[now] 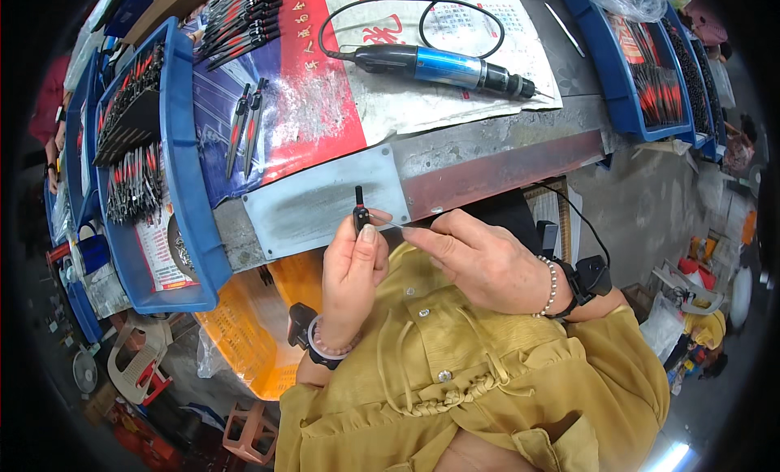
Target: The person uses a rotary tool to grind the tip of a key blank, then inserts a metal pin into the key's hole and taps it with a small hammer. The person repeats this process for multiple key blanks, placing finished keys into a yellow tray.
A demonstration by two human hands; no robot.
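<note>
Black piece (361,219) upright in my left hand (353,265), mid-frame; thin piece (393,224) pinched in my right (486,262).
My hands are near each other but apart, each closed on its own piece; I cannot tell whether the pieces touch. If my left grip is loose, a push from the right could twist the black piece; if my right fingers slip, the thin end could jab my left thumb. Beyond lies the plate (264,230), centre-left; then the driver (447,67), upper centre, whose cord could snag if pulled; and bins at left (209,236) and upper right.
</note>
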